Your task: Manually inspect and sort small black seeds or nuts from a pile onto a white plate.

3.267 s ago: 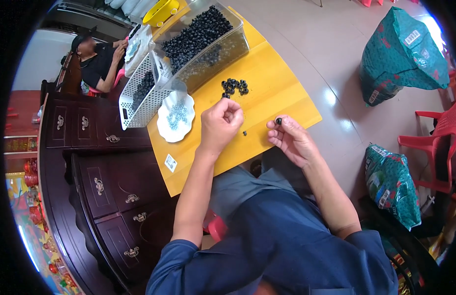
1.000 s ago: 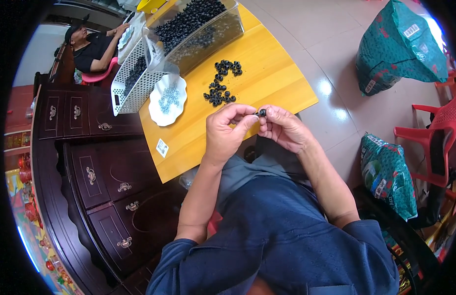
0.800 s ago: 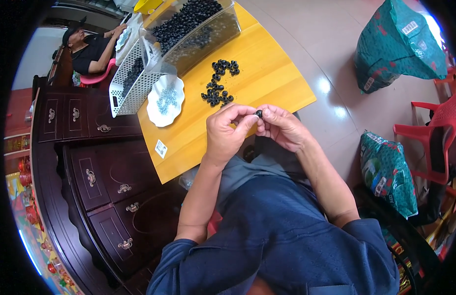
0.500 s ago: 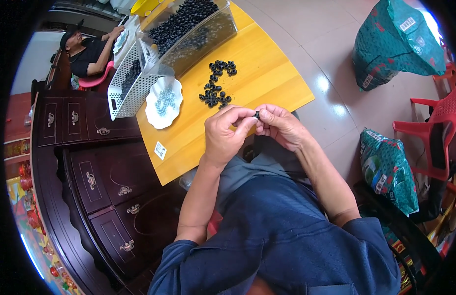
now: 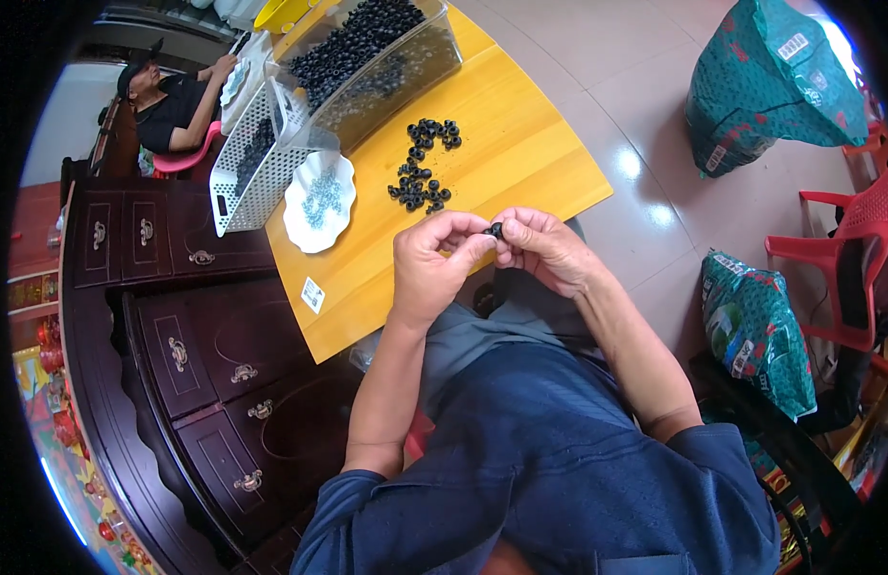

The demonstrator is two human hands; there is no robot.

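My left hand (image 5: 430,264) and my right hand (image 5: 547,251) meet just off the near right edge of the yellow wooden table (image 5: 520,144). Between their pinched fingertips is a small round black part (image 5: 495,230), partly covered by the fingers. Its exact kind is too small to make out. Farther away on the tabletop lies a loose cluster of similar black parts (image 5: 412,198). To the left of that cluster stands a white scalloped dish (image 5: 296,222) with small clear or silvery pieces (image 5: 323,195) in it.
A clear plastic bin (image 5: 405,93) full of black parts and a white perforated basket (image 5: 230,199) stand at the far left. Dark drawers (image 5: 214,335) flank the table. Another person (image 5: 171,110) sits beyond. Green bags (image 5: 736,105) and a red chair (image 5: 861,240) are at right.
Both hands stay together, with the left shifted slightly left and down. More of the black part shows between the fingertips now. The things on the table keep their places.
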